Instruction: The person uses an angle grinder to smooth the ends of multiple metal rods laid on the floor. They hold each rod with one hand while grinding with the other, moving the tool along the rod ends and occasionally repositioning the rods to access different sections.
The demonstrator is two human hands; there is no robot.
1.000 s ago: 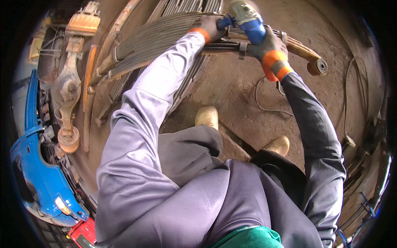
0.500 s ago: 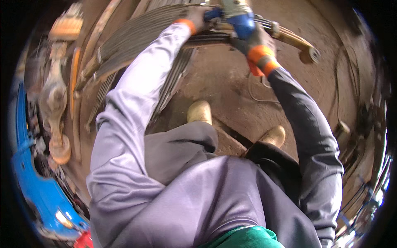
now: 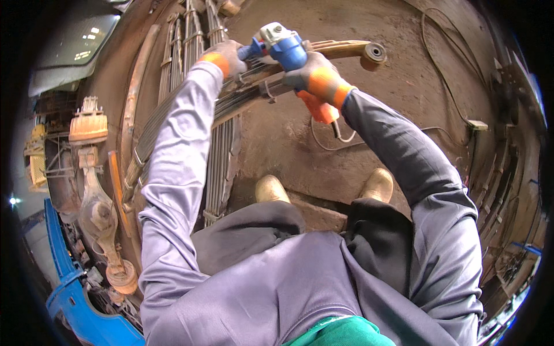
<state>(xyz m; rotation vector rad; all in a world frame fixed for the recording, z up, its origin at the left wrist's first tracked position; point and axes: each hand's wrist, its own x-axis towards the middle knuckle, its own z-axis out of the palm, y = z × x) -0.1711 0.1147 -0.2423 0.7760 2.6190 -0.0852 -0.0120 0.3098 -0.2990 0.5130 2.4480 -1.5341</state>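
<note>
With both gloved hands I hold an angle grinder (image 3: 287, 52), its body blue and its rear handle orange, above a stack of leaf springs (image 3: 245, 95). My left hand (image 3: 231, 57) is closed around the blue side handle. My right hand (image 3: 316, 75) wraps the grinder's body near its rear handle, from which a cord runs down. The grinder's disc is mostly hidden, so I cannot tell whether it touches the metal. One spring leaf ends in a rolled eye with a bushing (image 3: 375, 53) to the right of the grinder. A metal clip (image 3: 267, 92) sticks out from the stack's near side.
More bundled spring leaves (image 3: 222, 167) lie to the left of my boots (image 3: 271, 189). A rusty axle housing (image 3: 98, 216) and a blue vehicle panel (image 3: 86, 305) are on the far left. A cable (image 3: 435, 69) loops over the dirt floor at right, near a small block (image 3: 477, 124).
The grinder and both hands have shifted left and slightly down in the picture. My view has also moved, showing more floor and springs beyond the stack. Both hands keep their hold.
</note>
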